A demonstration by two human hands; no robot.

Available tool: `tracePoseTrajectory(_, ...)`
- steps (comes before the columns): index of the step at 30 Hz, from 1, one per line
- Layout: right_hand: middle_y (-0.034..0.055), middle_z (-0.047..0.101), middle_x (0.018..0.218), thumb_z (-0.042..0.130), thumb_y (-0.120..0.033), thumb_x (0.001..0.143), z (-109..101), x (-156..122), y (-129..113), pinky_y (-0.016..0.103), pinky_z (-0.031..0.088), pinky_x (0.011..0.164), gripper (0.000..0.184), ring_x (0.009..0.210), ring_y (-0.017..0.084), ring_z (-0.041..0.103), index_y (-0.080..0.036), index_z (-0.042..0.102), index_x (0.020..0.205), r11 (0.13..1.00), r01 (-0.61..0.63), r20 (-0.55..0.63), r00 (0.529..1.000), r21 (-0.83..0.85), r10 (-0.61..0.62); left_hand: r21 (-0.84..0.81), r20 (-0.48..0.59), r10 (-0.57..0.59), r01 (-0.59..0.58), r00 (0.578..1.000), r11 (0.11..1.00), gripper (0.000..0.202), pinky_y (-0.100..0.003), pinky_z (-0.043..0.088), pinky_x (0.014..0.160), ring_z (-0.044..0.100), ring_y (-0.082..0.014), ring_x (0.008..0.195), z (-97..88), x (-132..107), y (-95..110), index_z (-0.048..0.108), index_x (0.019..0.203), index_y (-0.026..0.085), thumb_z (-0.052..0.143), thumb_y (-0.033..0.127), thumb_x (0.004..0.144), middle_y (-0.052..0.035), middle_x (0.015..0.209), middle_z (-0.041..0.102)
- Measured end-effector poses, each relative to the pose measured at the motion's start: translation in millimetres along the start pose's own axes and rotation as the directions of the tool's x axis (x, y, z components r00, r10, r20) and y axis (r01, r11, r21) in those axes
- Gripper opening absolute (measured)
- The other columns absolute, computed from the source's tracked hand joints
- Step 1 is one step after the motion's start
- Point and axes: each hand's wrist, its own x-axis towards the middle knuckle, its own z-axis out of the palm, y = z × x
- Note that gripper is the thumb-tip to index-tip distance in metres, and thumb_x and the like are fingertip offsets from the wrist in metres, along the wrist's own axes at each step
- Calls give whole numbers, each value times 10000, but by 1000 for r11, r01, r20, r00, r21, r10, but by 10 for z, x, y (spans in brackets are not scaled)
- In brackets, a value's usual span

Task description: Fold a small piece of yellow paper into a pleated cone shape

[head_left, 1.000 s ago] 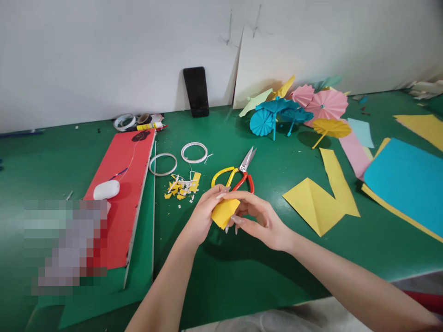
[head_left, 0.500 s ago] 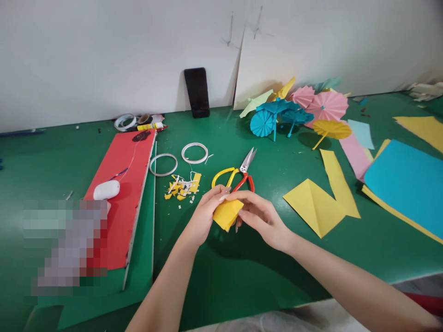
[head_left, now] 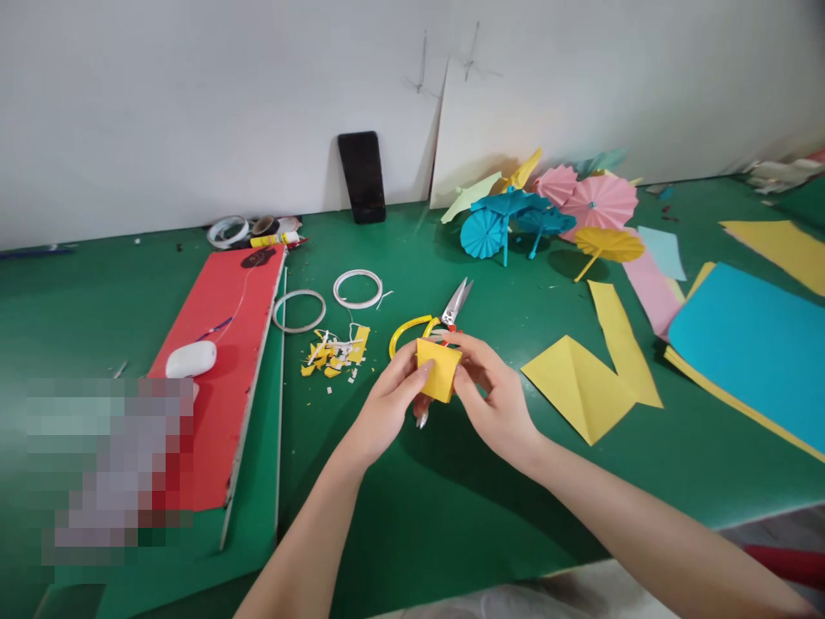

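Note:
A small folded square of yellow paper is held up between both hands over the green table. My left hand grips its left edge, the thumb lying across the front face. On the other side, my right hand pinches the right edge, with fingers curled behind. Just beyond the hands lie scissors with one yellow handle and one mostly hidden red one; their blades point away from me. A creased yellow sheet and a yellow strip rest to the right.
Several paper umbrellas stand at the back right, near a black phone leaning on the wall. Paper scraps and tape rings lie left of the scissors. A red board is at left, blue paper at right.
The folded yellow paper has turned more upright and moved slightly up, its front face now squarer to me. The left thumb has come onto its face. The view has shifted slightly.

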Motion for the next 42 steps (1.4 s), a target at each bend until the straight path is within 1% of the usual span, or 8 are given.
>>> tracePoseTrajectory(6,54,631,1033,431,-90,843,-25,23,-2,264,524,696,402,775,137,601,-238,586,1183,999,14,29,999,-52,-13,-3,10,15,-15,1000,1000,376,-189,425,498,456,-99,572,-32,-2,-27,548,1245,228,492,339,891,8,673,503)
tracePoseTrajectory(11,40,568,874,416,-79,832,-32,35,33,247,474,580,452,650,127,515,-260,595,1205,978,130,53,991,-163,-122,20,-24,16,-16,1000,1000,363,-198,420,504,450,-98,556,-31,2,-30,593,1195,213,530,352,866,16,639,487)
tracePoseTrajectory(18,67,555,1027,390,-56,844,-5,26,13,287,498,717,515,853,164,564,-302,547,1269,958,232,145,967,-166,-209,105,-195,70,-50,978,993,316,-215,417,518,482,-113,547,34,7,-32,639,1079,213,517,418,872,7,665,543)
tracePoseTrajectory(22,49,561,963,380,-18,804,40,-5,25,241,478,611,548,743,137,549,-300,581,1230,978,163,79,985,-128,-154,211,-244,147,-95,959,973,333,-237,467,725,579,-162,840,116,-8,-75,592,1146,244,430,425,917,-30,941,622)
tracePoseTrajectory(26,44,571,934,371,-11,784,78,-32,38,232,461,564,554,689,133,528,-282,589,1216,980,137,17,991,-142,-136,263,-228,217,-155,949,952,348,-266,404,952,531,-174,1102,197,-21,-138,525,1243,277,376,384,948,-24,1188,583)
tracePoseTrajectory(33,63,585,1012,347,-45,824,141,-71,23,290,494,652,547,794,169,559,-291,511,1284,977,138,39,990,-165,-133,212,-251,235,-184,939,960,374,-318,355,1025,447,-201,1237,231,-54,-181,475,1299,281,367,367,951,-35,1264,543)
tracePoseTrajectory(38,27,527,840,363,-66,821,140,-77,-8,239,449,536,529,612,124,481,-284,538,1270,983,121,21,993,-135,-120,249,-246,255,-193,935,949,525,-274,438,752,577,-183,889,210,-103,-130,223,1438,331,388,389,943,-17,904,600)
tracePoseTrajectory(42,15,510,797,379,-53,776,120,-71,-6,217,404,504,535,625,119,477,-282,603,1205,994,73,-2,997,-76,-73,206,-227,256,-211,940,956,585,-269,389,640,513,-158,660,190,-121,-106,198,1450,321,428,421,921,15,727,524)
